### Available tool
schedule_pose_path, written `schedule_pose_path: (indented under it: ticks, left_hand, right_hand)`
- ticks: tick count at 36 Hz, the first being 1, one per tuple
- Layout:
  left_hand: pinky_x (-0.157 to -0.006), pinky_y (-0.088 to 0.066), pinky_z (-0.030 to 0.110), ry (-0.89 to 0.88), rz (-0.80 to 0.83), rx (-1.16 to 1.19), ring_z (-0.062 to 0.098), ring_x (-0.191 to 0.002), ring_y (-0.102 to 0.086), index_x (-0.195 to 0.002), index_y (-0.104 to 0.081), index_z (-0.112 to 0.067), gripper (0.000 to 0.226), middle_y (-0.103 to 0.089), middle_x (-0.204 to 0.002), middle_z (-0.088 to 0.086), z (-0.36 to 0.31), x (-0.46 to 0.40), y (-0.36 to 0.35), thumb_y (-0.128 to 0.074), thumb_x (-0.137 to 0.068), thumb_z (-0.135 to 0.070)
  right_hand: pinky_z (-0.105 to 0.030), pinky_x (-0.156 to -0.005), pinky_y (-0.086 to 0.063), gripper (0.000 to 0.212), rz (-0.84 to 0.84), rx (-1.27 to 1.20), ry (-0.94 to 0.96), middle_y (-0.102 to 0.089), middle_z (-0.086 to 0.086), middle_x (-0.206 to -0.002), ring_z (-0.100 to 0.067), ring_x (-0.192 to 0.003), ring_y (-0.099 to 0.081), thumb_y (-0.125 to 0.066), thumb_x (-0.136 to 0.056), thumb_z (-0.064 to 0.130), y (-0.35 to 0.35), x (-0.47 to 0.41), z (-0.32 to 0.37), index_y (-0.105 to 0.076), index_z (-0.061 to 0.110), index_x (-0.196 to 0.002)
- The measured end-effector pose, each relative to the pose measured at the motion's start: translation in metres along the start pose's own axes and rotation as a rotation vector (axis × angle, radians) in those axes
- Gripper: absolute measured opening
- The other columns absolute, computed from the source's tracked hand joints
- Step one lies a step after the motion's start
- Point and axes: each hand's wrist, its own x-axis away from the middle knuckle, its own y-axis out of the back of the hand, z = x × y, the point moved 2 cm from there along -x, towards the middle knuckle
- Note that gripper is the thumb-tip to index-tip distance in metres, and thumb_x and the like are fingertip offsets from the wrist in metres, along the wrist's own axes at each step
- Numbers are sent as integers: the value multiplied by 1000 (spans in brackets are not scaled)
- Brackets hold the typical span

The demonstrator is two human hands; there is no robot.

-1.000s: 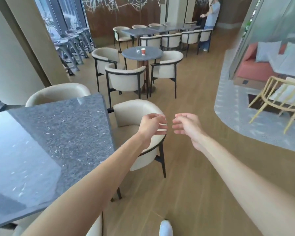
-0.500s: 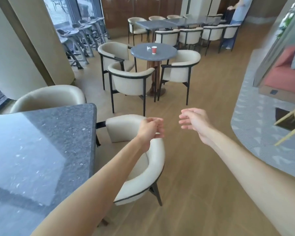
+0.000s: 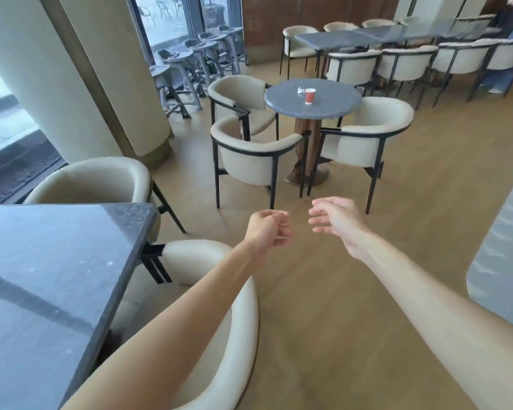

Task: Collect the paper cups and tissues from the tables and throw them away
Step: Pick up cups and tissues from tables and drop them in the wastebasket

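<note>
While hands (image 3: 301, 224) empty, red cup (image 3: 309, 96) upright w/ tissue (image 3: 300, 90) beside.

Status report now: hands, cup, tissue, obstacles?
Left hand, right hand empty. Red cup, tissue on round table ahead. Chairs ring it.

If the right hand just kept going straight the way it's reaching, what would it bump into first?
Probably the nearest chair at the round table. The right hand hangs empty over open floor, its fingers aimed forward and slightly left. The red cup stands farther on. Depth is hard to judge here.
</note>
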Motion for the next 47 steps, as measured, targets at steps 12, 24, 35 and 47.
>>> schedule_pose_path:
  ticks: [12, 24, 35, 47]
  left_hand:
    - [-70, -59, 39, -60, -133, 35, 20, -62, -57, -96, -63, -5, 10, -54, -78, 7, -78, -152, -56, -54, -92, -8]
    - [-67, -56, 37, 6, -80, 101, 19, -62, -58, -102, -63, -6, 14, -55, -80, 8, -133, -390, -137, -51, -93, -7]
    - [-67, -59, 33, -15, -96, 29, 19, -69, -63, -109, -62, -5, 18, -60, -85, 9, -213, -563, -195, -56, -94, -13]
    - [-68, -60, 36, -3, -289, -26, 24, -71, -65, -107, -66, -1, 19, -60, -93, 15, -290, -735, -272, -57, -94, -12]
  right_hand:
    - [-35, -72, -58, 17, 86, -10, 22, -69, -14, -100, -22, -79, -67, -57, -93, 14, 56, -195, 55, -66, 6, -104]
    - [-31, -71, -58, 19, 104, 90, 34, -69, -10, -99, -22, -84, -67, -56, -93, 13, 87, -435, 109, -66, 7, -108]
    - [-32, -68, -56, 15, 73, 49, 61, -71, -12, -98, -22, -83, -70, -59, -90, 15, 146, -634, 171, -67, 12, -102]
    - [-33, -69, -56, 17, 230, -30, -4, -68, -12, -93, -24, -77, -66, -55, -91, 11, 204, -870, 212, -64, 7, -106]
